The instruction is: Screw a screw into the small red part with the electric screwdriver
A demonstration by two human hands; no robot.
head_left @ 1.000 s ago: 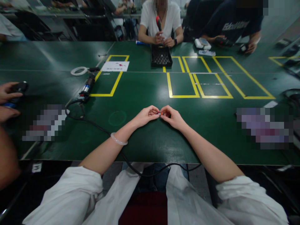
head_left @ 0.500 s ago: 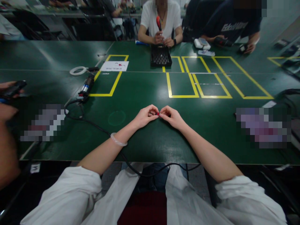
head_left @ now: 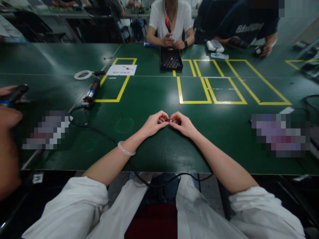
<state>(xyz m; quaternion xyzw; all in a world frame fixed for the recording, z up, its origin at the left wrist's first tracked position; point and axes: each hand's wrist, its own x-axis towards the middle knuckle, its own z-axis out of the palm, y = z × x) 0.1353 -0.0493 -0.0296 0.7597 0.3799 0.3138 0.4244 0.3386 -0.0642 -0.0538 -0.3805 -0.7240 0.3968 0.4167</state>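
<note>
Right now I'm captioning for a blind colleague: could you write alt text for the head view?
A person's left hand and right hand hold a tiny, indistinct red piece between them over a green table with yellow outlines. Across it, a co-worker holds a red-and-black tool behind a black tray.

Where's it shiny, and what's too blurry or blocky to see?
Head view: pale glare on the green table, upper left; head view: the small red piece between the hands, too small and blurry to name; head view: side patches, hidden by squares.
</note>
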